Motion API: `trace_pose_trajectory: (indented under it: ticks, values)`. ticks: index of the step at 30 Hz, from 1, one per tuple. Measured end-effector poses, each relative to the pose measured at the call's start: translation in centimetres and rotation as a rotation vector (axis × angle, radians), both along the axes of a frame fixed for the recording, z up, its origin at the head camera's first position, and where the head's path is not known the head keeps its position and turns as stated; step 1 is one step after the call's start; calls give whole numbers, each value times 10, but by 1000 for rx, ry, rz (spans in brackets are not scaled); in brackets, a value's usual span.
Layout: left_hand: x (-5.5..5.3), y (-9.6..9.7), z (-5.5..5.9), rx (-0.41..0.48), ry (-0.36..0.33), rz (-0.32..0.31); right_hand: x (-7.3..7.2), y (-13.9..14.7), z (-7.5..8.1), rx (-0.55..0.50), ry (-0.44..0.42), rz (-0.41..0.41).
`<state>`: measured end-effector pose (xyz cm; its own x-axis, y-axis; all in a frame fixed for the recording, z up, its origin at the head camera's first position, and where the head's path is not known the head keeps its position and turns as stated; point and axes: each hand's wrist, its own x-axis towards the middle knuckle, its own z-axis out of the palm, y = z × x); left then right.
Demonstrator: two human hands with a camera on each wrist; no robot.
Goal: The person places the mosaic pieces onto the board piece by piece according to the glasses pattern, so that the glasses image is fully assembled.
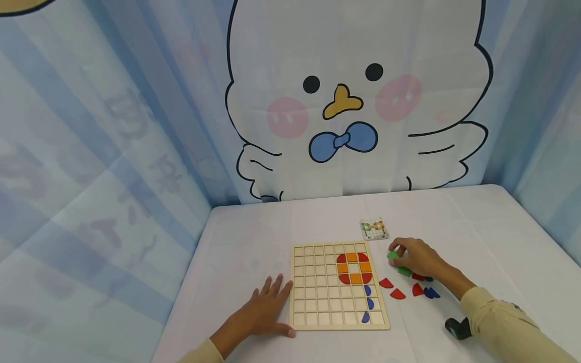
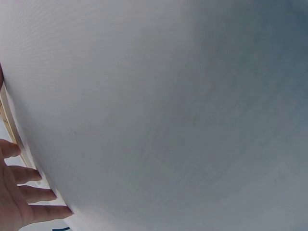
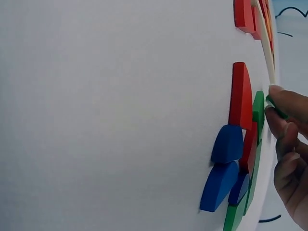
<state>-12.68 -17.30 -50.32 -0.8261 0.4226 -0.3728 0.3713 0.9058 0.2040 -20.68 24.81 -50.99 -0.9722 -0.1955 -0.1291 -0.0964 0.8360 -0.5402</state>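
Note:
A wooden grid board [image 1: 317,292] lies on the table with red and orange pieces set in a ring at its upper right. Down the board's right side sit 3 blue pieces [image 1: 370,303]. My left hand [image 1: 265,312], fingers spread, rests at the board's left edge; the left wrist view catches its fingers [image 2: 36,194] only at the corner. Just right of the board, my right hand [image 1: 415,256] pinches a green piece [image 1: 392,255] between thumb and fingertips. Under and beside that hand lie loose pieces: green [image 3: 258,108], red [image 3: 239,96] and blue [image 3: 219,187].
A small printed pattern card [image 1: 374,229] lies behind the board's far right corner. Red wedges [image 1: 397,294] are spread between the board and the right forearm. A dark object [image 1: 458,328] is by the right sleeve. Printed curtains [image 1: 340,166] stand behind the table.

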Motion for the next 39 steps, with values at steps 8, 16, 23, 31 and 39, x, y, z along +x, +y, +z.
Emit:
trace_pose_trajectory:
  ticks: [8, 16, 23, 31, 39]
  values:
    - [-1, -1, -5, -4, 3, 2, -10, -10, 6, -138, -38, 6]
    - [-1, -2, -5, -4, 10, -15, -14, -33, 6, -315, -98, 85]
    - [0, -2, -2, 6, 11, -14, -15, -59, 3, -443, -99, 200]
    - [-1, 2, 2, -12, -3, 3, -11, -85, 0, -507, -122, 212]
    - [1, 2, 3, -17, 6, 6, -9, -101, -4, -586, -179, 227]
